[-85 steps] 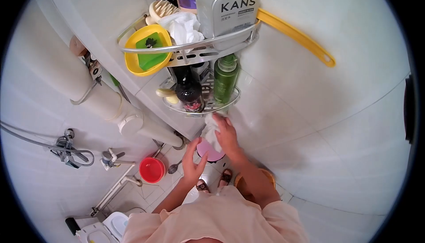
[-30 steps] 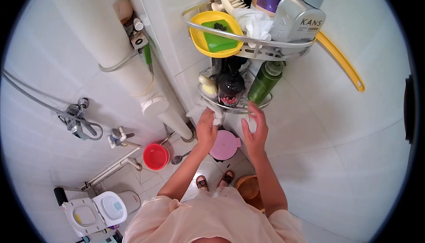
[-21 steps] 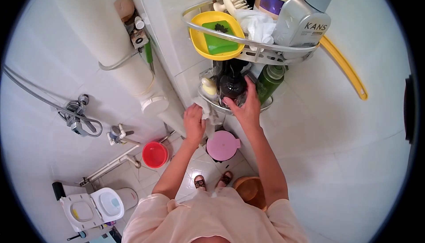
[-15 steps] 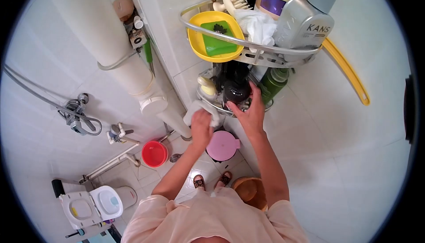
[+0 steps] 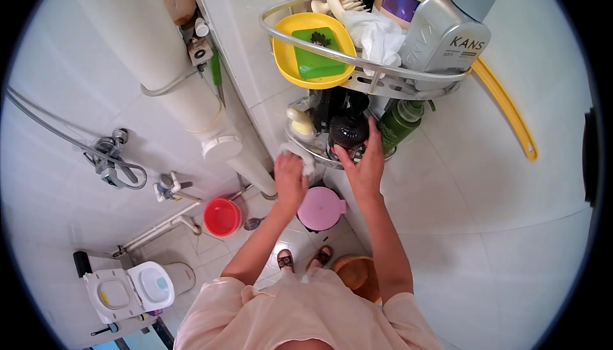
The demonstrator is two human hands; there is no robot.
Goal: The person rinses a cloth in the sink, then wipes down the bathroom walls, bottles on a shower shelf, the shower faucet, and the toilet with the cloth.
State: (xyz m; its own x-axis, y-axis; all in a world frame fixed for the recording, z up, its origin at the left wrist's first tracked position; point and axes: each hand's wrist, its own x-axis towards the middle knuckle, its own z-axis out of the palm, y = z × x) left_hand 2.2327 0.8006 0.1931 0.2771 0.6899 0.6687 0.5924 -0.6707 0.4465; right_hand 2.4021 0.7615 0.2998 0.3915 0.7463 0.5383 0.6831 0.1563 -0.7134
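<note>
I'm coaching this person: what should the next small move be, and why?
Probably ease the dark bottle slightly aside: the right hand is curled around it, and the left hand holds a white cloth near the lower shelf. Shifting it would likely give the cloth room to wipe there.

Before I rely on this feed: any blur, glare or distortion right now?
Head view: fisheye bending, black corners; left hand and white cloth look slightly blurred; glare brightens the floor near the sandals; lettering on the silver bottle reads clearly.
</note>
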